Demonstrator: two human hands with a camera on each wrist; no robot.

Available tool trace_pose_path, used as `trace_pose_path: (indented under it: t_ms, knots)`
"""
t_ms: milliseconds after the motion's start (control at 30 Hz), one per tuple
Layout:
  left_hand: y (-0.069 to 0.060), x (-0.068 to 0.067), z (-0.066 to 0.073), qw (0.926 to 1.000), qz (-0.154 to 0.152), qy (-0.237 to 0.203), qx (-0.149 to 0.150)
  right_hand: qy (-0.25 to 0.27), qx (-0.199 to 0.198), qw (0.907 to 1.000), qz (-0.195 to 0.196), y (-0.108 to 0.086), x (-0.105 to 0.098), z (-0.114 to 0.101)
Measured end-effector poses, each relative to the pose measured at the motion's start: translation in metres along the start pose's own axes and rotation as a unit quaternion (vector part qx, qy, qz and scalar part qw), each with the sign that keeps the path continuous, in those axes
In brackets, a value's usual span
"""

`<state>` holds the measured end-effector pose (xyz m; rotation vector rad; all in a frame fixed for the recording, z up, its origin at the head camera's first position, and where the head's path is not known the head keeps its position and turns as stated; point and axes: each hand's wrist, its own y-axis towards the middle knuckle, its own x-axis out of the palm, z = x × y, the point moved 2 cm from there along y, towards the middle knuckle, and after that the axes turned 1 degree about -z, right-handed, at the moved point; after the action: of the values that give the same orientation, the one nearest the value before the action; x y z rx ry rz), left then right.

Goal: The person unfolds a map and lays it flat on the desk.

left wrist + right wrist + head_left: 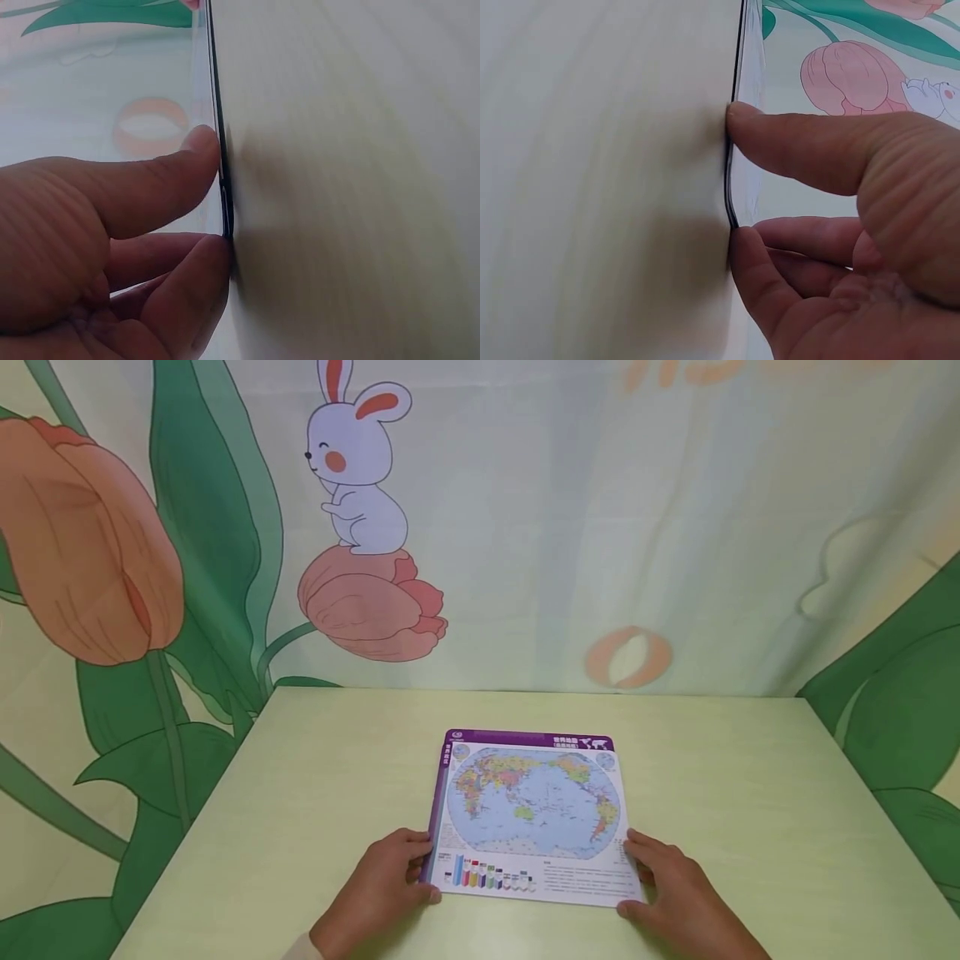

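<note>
The left hand (382, 885), fingers bent, thumb slightly apart, grips the map board (540, 802) midway between the desk's (300, 793) side edges; the right hand (678, 893) matches (tidily). Even, light pressure should keep it square.

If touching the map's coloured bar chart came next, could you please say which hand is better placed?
Likely the left hand: it holds the map beside the bar chart; the right hand holds the opposite side.

A: Worn items, as observed?
B: Off-white left sleeve (303, 949), only its edge showing; fabric too small to tell.
A: Hands?
B: Left hand (382, 881) and right hand (672, 885) bare, both creased palm-side.
</note>
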<state>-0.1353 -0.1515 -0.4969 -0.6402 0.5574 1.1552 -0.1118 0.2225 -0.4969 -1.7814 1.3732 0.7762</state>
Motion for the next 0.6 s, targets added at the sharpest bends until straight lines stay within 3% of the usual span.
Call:
trace_pose_path:
  t_ms: [400,600]
  knots:
    - [0.004,0.001,0.002,0.9985,0.002,0.053,0.015,0.009,-0.002,0.9999,0.007,0.002,0.002,0.005]
    - [0.009,-0.002,0.001,0.998,-0.022,0.053,0.026,0.0,0.013,0.9997,0.019,-0.004,0.003,-0.001]
